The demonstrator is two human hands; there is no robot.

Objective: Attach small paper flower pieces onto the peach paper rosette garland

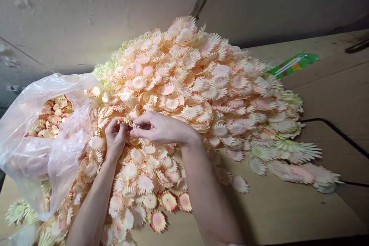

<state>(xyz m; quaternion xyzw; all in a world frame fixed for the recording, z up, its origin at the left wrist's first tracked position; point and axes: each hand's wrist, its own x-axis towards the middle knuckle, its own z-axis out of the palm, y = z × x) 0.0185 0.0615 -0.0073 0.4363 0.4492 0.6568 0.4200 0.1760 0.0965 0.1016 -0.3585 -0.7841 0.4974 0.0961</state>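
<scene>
A big heap of pale pink and cream artificial flower pieces point(184, 84) with fringed, red-tipped edges covers the middle of the view. In front of it, my left hand point(115, 138) pinches a small artificial flower piece point(124, 120) with a yellow and red fringe, seen edge-on. My right hand point(164, 127) comes in from the right, its thumb and fingers closed at the piece's right edge. What lies between the right fingertips is too small to make out. Several loose flower pieces with darker red rims, one of them a yellow-rimmed flower piece point(158, 221), lie below my hands.
At left a translucent plastic bag point(66, 157) holds more flower pieces with red and yellow edges. A green packet point(296, 65) lies behind the heap at right. A black cable point(340, 135) crosses the wooden table point(288, 211). A wall point(86, 15) stands behind.
</scene>
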